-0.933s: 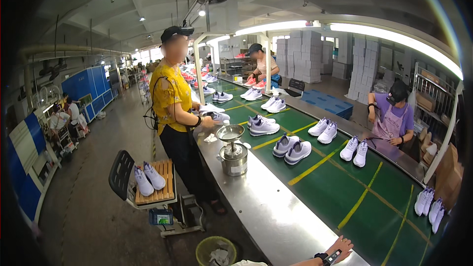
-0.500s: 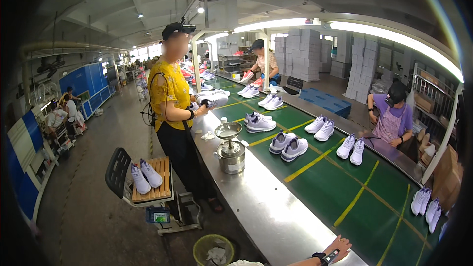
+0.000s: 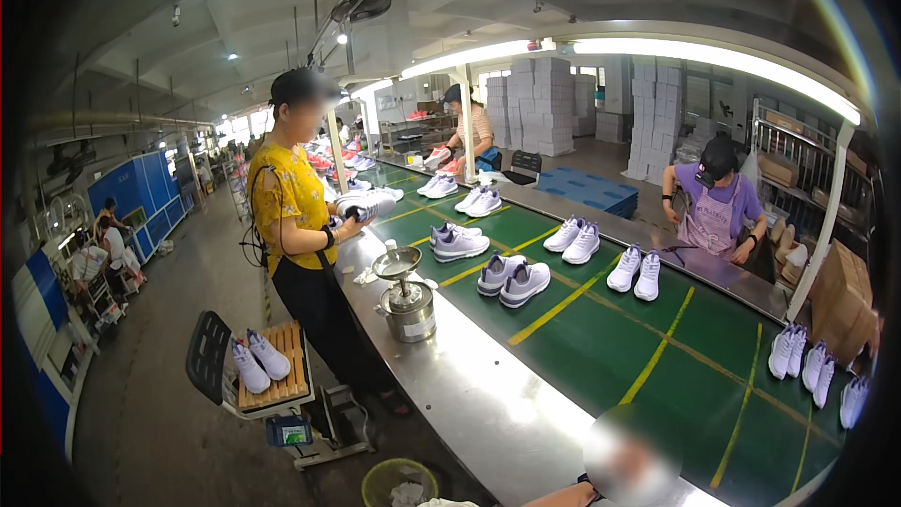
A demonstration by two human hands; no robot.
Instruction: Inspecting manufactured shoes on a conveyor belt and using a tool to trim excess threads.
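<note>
A: Where is the person's left hand (image 3: pixel 631 460)?

B: At the lower edge, by the line where the steel table (image 3: pixel 526 422) meets the green belt (image 3: pixel 601 357). A blur covers it, so whether its fingers are spread, curled or clamped on something cannot be told.

A: And the right hand?

B: Out of view — so whether the two are together or apart cannot be told either.

A: What about the shoes (image 3: pixel 648 279)?

B: They stand in pairs along the belt, among its yellow lines. The nearest pairs are well apart from the left hand.

A: Anything on the table?

B: A steel pot (image 3: pixel 411 316) with a dish (image 3: pixel 397 261) on top. Just past it, a co-worker in yellow (image 3: pixel 286 192) holds a pale shoe (image 3: pixel 374 201).

A: Anyone across the belt?

B: A co-worker in purple (image 3: pixel 718 211), head bent. On the near side, a chair (image 3: pixel 206 354) bears another pair — and a bin (image 3: pixel 373 486) stands on the floor.
</note>
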